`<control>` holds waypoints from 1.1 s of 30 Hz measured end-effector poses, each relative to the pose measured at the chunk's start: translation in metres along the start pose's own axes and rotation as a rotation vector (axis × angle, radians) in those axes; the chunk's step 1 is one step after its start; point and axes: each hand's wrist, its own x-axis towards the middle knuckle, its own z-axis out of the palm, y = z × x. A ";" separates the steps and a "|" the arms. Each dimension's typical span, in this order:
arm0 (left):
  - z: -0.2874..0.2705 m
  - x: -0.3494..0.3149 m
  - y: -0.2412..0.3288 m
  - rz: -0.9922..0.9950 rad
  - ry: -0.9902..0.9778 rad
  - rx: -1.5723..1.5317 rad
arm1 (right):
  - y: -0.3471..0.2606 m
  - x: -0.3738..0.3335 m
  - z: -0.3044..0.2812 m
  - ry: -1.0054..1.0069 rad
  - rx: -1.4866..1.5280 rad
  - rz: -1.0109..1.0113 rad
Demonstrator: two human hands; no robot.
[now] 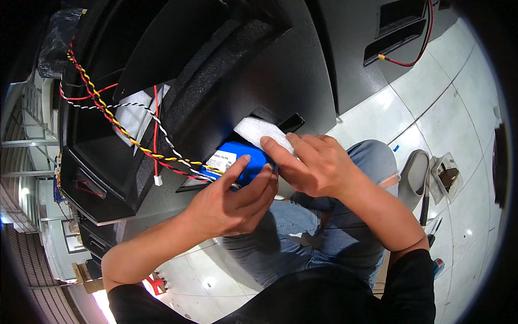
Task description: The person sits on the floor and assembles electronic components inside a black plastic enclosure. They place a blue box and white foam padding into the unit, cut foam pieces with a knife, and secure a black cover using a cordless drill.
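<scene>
A blue wrapped battery pack (256,164) with a white label is in my left hand (237,202), fingers bent around its near side. My right hand (321,164) pinches a strip of white foam (259,130) between thumb and fingers, against the far right side of the pack. Both are at an opening in the flat face of a black speaker-like cabinet (280,75); part of the opening is hidden. Twisted red, yellow and black wires (116,127) run from near the pack to the upper left, beside a black-and-white pair (162,129) with a white plug (158,180).
A second black cabinet (359,70) stands at the upper right, with a red-black lead (402,62) at its recess. On the tiled floor (404,108) to the right lie a grey slipper (414,178), a clear plastic tray (448,175) and tools (433,233). White sheet material (132,116) sits inside the first cabinet.
</scene>
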 end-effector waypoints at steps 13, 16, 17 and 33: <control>-0.008 -0.002 -0.002 -0.016 -0.170 -0.062 | 0.017 0.038 -0.026 -0.344 0.243 0.129; -0.008 -0.001 -0.001 -0.053 -0.187 -0.065 | 0.029 0.035 -0.035 -0.374 0.364 0.119; -0.006 -0.003 -0.002 -0.057 -0.191 -0.059 | 0.027 0.032 -0.033 -0.378 0.296 0.137; -0.011 0.006 -0.010 -0.071 -0.231 -0.058 | 0.049 0.001 0.002 -0.184 0.878 0.483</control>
